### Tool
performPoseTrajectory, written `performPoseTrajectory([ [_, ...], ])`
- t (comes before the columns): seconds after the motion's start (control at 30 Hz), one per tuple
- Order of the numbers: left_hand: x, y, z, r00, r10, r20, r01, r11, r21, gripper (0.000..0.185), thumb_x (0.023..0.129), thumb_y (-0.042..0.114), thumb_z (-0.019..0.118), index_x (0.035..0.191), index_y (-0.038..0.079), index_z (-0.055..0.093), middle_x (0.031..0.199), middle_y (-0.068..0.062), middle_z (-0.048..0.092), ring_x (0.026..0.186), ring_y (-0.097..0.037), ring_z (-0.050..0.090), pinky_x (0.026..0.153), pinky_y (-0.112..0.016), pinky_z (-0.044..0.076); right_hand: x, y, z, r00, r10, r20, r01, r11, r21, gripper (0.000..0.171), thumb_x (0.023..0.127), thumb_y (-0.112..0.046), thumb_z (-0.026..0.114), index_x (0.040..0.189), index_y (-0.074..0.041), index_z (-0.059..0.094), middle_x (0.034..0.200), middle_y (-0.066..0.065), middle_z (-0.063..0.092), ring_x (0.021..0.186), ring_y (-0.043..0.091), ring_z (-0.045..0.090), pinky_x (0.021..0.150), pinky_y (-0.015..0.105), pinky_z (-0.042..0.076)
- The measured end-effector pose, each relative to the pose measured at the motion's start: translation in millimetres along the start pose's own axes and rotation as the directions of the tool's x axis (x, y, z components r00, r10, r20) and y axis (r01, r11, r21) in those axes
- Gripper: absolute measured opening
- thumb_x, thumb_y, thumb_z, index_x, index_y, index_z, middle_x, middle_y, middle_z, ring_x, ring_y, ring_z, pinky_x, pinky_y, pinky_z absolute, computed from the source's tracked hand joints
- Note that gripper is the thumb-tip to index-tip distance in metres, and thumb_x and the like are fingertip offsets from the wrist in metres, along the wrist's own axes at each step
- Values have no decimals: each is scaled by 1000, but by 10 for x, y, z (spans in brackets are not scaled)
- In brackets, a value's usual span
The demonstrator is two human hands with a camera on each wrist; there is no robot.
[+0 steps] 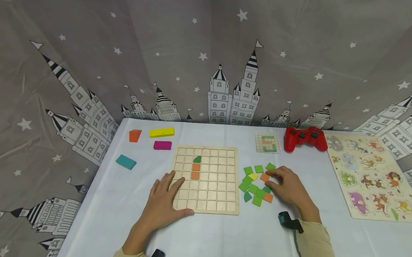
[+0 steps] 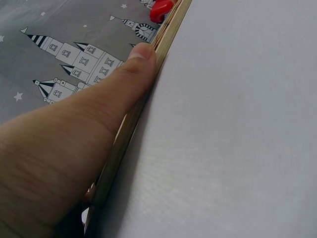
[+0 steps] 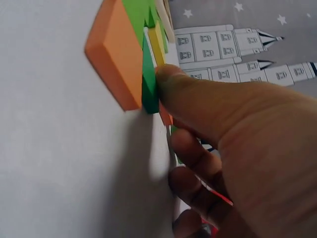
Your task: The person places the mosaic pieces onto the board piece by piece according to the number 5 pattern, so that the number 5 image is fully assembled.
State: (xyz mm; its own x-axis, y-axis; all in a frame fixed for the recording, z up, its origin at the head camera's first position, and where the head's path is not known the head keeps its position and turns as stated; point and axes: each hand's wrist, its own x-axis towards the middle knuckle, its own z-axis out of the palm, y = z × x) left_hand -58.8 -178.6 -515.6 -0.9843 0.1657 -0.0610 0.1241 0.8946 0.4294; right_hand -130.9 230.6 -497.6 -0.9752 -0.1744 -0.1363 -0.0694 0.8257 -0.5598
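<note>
1. At the far left of the table (image 1: 219, 241) lie four loose blocks, well apart from the work: an orange block (image 1: 135, 135), a yellow block (image 1: 161, 132), a magenta block (image 1: 162, 145) and a teal block (image 1: 126, 162); none is touched.
2. The left hand (image 1: 163, 203) lies flat with fingers spread on the near left corner of the wooden grid board (image 1: 206, 179); it grasps nothing and only presses the board down; the left wrist view shows the thumb along the board's edge.
3. On the board only three cells are filled, in one column: a green quarter-round piece (image 1: 197, 159) above two orange squares (image 1: 196, 171); every other cell is bare, so by my reckoning the filling has barely begun and most of it is left.
4. Just right of the board sits the pile of tiles (image 1: 256, 183), mostly green with a yellow one; the right hand (image 1: 288, 187) rests on its right side, fingertips curled on an orange tile (image 1: 264, 177) that lies flat on the table; whether it is truly pinched I cannot tell.
5. Beyond the pile lies a pattern card (image 1: 267, 142); I judge it the model to copy; right of it are a red game controller (image 1: 305, 138) and an animal puzzle board (image 1: 376, 176).
</note>
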Motion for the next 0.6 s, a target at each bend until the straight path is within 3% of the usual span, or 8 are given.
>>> performPoseTrajectory([
  [0.43,-3,-7,1,1000,-2,4,2,1000,-1,110,68,77,76,157,21,42,170,-12,20,158,-36,13,127,-60,10,26,-116,14,999,48,2,-47,995,-83,37,93,-20,74,126,-5,70,120,17,64,110,31,58,104,54,51],
  [0.6,-6,-3,1,1000,14,-23,-14,1000,-10,109,67,76,77,155,20,45,169,-14,23,157,-38,16,127,-61,12,25,-131,19,1000,10,-25,-12,996,-92,36,94,-22,72,125,-2,69,115,16,62,104,29,57,102,53,52],
])
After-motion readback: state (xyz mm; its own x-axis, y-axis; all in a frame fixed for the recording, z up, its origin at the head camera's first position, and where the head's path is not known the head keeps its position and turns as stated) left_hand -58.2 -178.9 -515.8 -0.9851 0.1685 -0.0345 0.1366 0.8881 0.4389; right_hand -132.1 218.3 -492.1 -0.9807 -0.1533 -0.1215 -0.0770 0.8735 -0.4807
